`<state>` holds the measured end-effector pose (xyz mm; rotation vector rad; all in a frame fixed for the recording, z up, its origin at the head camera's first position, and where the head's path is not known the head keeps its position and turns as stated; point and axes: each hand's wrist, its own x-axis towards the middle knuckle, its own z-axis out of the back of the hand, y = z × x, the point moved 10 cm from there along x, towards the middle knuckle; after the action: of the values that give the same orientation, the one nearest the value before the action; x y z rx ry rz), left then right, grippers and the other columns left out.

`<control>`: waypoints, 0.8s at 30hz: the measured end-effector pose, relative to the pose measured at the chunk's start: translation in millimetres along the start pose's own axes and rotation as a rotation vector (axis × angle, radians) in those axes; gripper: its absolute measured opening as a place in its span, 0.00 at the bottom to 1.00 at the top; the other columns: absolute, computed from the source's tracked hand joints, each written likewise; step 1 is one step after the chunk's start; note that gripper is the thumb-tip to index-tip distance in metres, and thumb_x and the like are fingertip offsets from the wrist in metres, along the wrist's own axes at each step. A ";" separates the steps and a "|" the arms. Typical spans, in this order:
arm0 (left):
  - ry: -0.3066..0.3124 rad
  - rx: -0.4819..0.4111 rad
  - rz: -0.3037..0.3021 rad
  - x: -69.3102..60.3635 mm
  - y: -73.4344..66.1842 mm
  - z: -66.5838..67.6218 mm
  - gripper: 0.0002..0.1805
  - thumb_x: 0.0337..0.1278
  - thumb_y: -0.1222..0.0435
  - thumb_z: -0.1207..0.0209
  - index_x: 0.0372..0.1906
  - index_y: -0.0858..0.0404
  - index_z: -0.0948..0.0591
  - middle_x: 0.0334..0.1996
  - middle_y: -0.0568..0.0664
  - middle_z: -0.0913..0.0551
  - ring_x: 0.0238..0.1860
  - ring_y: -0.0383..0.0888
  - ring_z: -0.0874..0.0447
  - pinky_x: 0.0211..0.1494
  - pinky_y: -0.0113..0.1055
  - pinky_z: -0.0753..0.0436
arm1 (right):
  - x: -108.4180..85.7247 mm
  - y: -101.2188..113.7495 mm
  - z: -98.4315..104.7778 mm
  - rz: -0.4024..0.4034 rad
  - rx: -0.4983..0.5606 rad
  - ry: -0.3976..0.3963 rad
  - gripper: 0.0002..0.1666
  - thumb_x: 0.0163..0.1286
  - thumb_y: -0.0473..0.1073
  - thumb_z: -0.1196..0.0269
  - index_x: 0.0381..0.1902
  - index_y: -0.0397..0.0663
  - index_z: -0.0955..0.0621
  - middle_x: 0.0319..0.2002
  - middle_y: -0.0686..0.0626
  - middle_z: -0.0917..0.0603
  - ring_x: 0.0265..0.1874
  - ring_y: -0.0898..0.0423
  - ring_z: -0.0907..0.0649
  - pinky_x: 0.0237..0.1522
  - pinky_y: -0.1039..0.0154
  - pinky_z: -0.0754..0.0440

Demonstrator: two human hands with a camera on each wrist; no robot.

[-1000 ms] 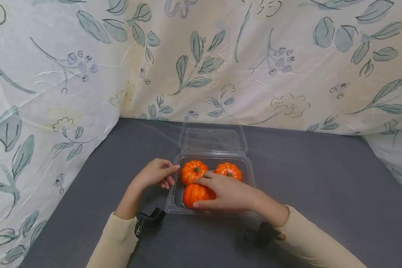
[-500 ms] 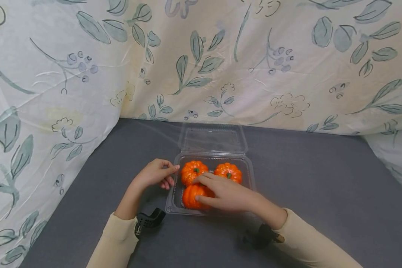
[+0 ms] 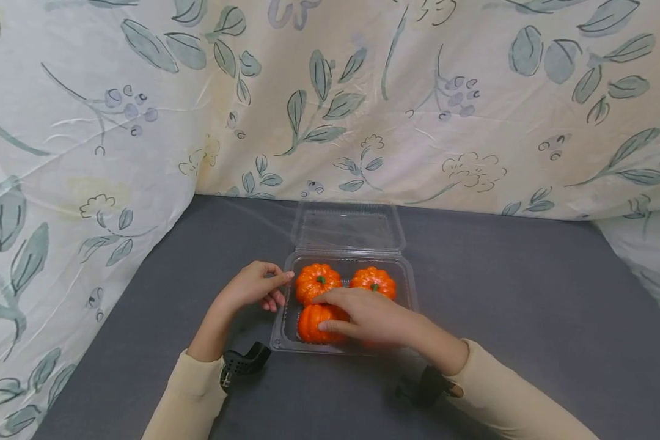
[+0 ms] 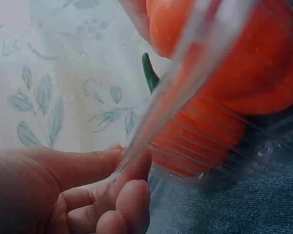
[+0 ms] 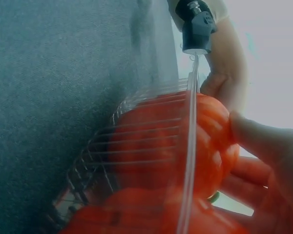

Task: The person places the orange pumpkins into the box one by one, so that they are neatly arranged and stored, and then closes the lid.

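A clear plastic clamshell container (image 3: 278, 330) sits on the table, holding several orange toy pumpkins. One pumpkin (image 3: 310, 324) lies in its front left corner, stem unseen in the head view. My right hand (image 3: 376, 315) holds that pumpkin, thumb on its near side and fingers over the top. Behind it are a back left pumpkin (image 3: 312, 282) and a back right pumpkin (image 3: 374, 279), green stems up. Another pumpkin (image 5: 117, 209) shows low in the right wrist view, mostly hidden under my right hand from above. My left hand (image 4: 93, 190) pinches the container's left rim between thumb and fingers.
The container's hinged lid (image 3: 349, 227) lies folded back behind it. Dark grey cloth (image 3: 500, 293) covers the table. A floral curtain (image 3: 330, 98) hangs at the back and left. Each wrist carries a black camera mount (image 3: 247, 359).
My right thumb has slid from the front left pumpkin's lower edge up its near side, and that pumpkin has shifted very slightly. My left hand stays at the rim.
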<state>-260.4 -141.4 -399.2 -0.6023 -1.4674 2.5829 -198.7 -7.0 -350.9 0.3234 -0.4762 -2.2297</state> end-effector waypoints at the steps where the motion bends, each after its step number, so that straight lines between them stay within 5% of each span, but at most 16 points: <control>1: -0.001 0.001 -0.001 0.2 -0.3 0.1 0.19 0.65 0.56 0.49 0.38 0.71 0.21 0.16 0.52 0.18 0.13 0.38 0.23 0.22 0.37 0.19 | 0.1 -0.4 0.2 -0.003 0.000 0.002 0.25 0.67 0.54 0.43 0.58 0.50 0.25 0.55 0.53 0.22 0.53 0.56 0.23 0.57 0.57 0.28; 10: -0.006 0.016 0.027 1.1 1.1 -0.7 0.18 0.66 0.56 0.49 0.38 0.69 0.21 0.16 0.51 0.18 0.13 0.39 0.23 0.23 0.38 0.19 | 5.0 -5.2 2.9 -0.002 0.084 -0.046 0.25 0.63 0.55 0.39 0.56 0.53 0.23 0.49 0.56 0.18 0.39 0.64 0.21 0.47 0.65 0.23; 19: 0.003 0.001 0.027 0.6 0.6 0.2 0.19 0.66 0.56 0.49 0.38 0.70 0.21 0.16 0.51 0.18 0.13 0.39 0.23 0.22 0.37 0.19 | 4.7 -1.4 9.6 0.010 0.047 -0.169 0.26 0.60 0.63 0.40 0.51 0.58 0.22 0.47 0.58 0.21 0.38 0.63 0.22 0.43 0.66 0.22; 24: 0.009 -0.007 0.023 0.6 0.7 1.0 0.20 0.65 0.55 0.49 0.39 0.71 0.21 0.17 0.52 0.18 0.13 0.39 0.23 0.22 0.38 0.19 | 5.1 6.5 9.9 0.043 -0.030 -0.151 0.24 0.66 0.59 0.44 0.55 0.56 0.22 0.49 0.55 0.19 0.40 0.62 0.20 0.45 0.63 0.21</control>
<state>-261.3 -142.4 -399.5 -0.6347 -1.4763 2.5895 -201.4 -12.5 -339.6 0.1284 -0.5240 -2.2262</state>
